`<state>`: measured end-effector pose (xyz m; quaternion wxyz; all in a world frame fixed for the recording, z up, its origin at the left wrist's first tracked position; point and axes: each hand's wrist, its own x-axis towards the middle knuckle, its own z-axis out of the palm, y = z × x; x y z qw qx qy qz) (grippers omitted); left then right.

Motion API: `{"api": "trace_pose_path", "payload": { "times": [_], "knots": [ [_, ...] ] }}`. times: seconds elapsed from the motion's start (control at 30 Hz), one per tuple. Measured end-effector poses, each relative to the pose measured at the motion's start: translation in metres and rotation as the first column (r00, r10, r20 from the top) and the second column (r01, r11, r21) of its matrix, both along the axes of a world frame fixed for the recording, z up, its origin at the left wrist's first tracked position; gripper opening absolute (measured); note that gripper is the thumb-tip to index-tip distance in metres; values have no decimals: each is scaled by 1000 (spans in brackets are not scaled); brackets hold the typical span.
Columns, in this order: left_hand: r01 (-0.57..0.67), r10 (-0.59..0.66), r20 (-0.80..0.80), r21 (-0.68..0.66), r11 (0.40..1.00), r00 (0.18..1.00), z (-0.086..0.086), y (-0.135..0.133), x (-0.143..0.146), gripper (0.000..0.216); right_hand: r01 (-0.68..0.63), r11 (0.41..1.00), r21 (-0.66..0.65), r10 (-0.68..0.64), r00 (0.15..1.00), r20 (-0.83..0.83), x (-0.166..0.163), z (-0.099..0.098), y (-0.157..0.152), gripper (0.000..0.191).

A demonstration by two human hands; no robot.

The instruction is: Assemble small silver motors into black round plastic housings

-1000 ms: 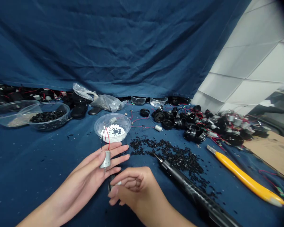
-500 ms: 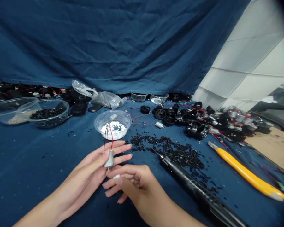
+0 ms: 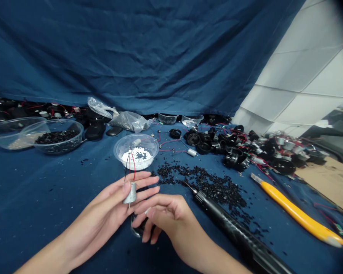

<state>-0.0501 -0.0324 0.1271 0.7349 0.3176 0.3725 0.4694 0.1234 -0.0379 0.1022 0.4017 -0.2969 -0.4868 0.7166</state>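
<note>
The left hand point(image 3: 98, 199) has its grip closed on a small silver DC motor point(image 3: 129, 193), pinched upright between thumb and fingers just above a blue-clothed surface point(image 3: 45, 198). Its thin red and black wires point(image 3: 130, 167) rise across the rim of a clear plastic bowl point(image 3: 136, 148) of white pellets, where a careless tug could catch them or tip the bowl. The motor's smooth casing looks easy to lose from so light a pinch. The right hand point(image 3: 165, 217) curls over a black round part point(image 3: 138, 228), its fingers partly hiding it; I cannot tell whether it is firmly held or only touched. Beside that wrist lies a black electric screwdriver point(image 3: 231, 224), its tip among scattered black granules point(image 3: 200, 186), so a knock could spread them into the work.
</note>
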Motion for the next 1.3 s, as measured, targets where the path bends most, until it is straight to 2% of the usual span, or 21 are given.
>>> {"api": "trace_pose_path", "payload": {
  "times": [0.17, 0.37, 0.5, 0.6, 0.83, 1.03, 1.17, 1.3],
  "knots": [
    [-8, 7, 45, 29, 1000, 999, 1, -2, 3, 30, 21, 988, 153, -45, 987, 154, -1, 1, -5, 16],
    [19, -20, 26, 25, 1000, 999, -3, -3, 5, 33, 1, 983, 184, -31, 987, 156, -5, -2, -14, 10],
    [79, -79, -24, 22, 997, 997, -4, -6, 4, 38, 8, 993, 118, -16, 998, 61, -8, -7, -15, 4],
    [113, -112, -58, 16, 993, 992, 1, -8, 6, 38, 41, 997, 66, -41, 999, -9, -10, -11, -12, 11],
    [82, -93, -159, -74, 994, 983, 14, -12, 12, 47, 37, 999, 18, -36, 998, -44, -8, -7, -10, 10],
    [81, -87, -105, -65, 995, 991, 14, -14, 11, 38, -5, 995, -100, -4, 996, -90, -4, -5, -3, 19],
    [63, -65, -113, -21, 998, 992, 12, -12, 10, 38, 25, 993, -111, -36, 995, -97, -3, -6, -1, 19],
    [52, -53, -33, -26, 998, 998, 8, -6, 4, 34, -36, 991, -131, 14, 987, -160, -5, -3, -4, 17]
  ]
}}
